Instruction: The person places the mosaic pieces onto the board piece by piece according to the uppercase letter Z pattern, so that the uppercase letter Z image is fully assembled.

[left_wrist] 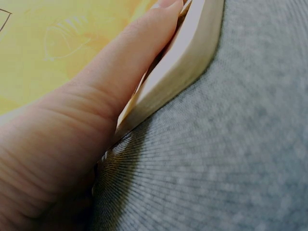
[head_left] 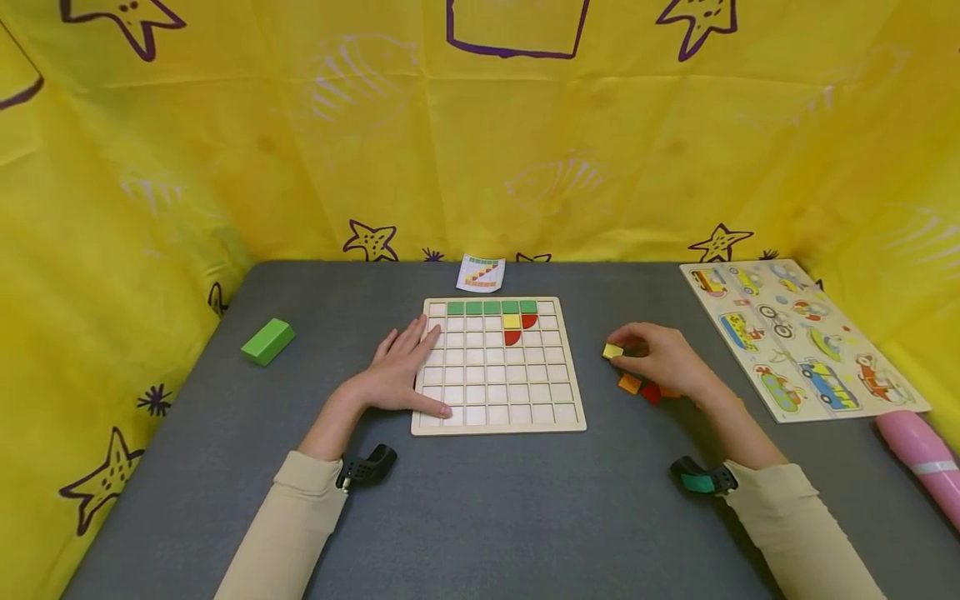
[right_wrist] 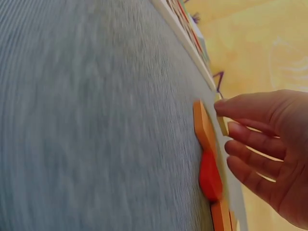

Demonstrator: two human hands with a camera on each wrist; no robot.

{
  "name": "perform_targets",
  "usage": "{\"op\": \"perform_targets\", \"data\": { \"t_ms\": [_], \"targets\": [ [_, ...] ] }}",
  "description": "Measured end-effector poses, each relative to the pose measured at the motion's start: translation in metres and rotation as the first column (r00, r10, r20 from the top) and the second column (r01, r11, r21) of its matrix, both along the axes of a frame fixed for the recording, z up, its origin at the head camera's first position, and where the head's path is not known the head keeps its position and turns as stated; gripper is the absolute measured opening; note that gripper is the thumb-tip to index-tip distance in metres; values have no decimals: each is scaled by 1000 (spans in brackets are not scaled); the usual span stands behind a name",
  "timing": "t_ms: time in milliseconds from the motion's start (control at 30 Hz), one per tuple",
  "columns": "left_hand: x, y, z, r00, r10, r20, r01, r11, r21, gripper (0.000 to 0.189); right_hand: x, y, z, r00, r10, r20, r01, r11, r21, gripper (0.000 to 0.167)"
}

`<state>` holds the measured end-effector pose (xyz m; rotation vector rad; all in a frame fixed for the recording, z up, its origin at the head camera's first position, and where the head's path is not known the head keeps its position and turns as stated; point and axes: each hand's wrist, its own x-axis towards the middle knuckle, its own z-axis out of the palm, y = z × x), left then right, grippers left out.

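My left hand (head_left: 401, 371) lies with spread fingers on the left edge of a wooden grid board (head_left: 495, 425); in the left wrist view its thumb (left_wrist: 130, 57) rests along the board's rim. Green squares (head_left: 491, 307) line the top row of cells, with a yellow square (head_left: 512, 321) and two red quarter-round pieces (head_left: 529, 320) below them. To the right of the board my right hand (head_left: 663, 358) pinches a yellow square tile (head_left: 612, 351) between thumb and fingers. Beneath that hand lie orange tiles (right_wrist: 204, 127) and a red piece (right_wrist: 210, 177), partly hidden in the head view.
Behind the board lies a small pattern card (head_left: 481, 273). A green block (head_left: 268, 342) sits at the left. On the right are a picture puzzle board (head_left: 806, 337) and a pink object (head_left: 922, 458). Yellow cloth (head_left: 480, 150) hangs around the grey table (head_left: 510, 517).
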<state>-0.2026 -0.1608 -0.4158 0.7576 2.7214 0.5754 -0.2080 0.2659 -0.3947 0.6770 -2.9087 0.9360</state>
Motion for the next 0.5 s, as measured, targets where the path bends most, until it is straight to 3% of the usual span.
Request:
{"op": "perform_targets", "data": {
  "t_ms": [500],
  "targets": [
    [1,1,2,1000,2,1,-2,1000,-7,129,-13,-69,3,988,37,150,-9,982,-187,25]
  ]
}}
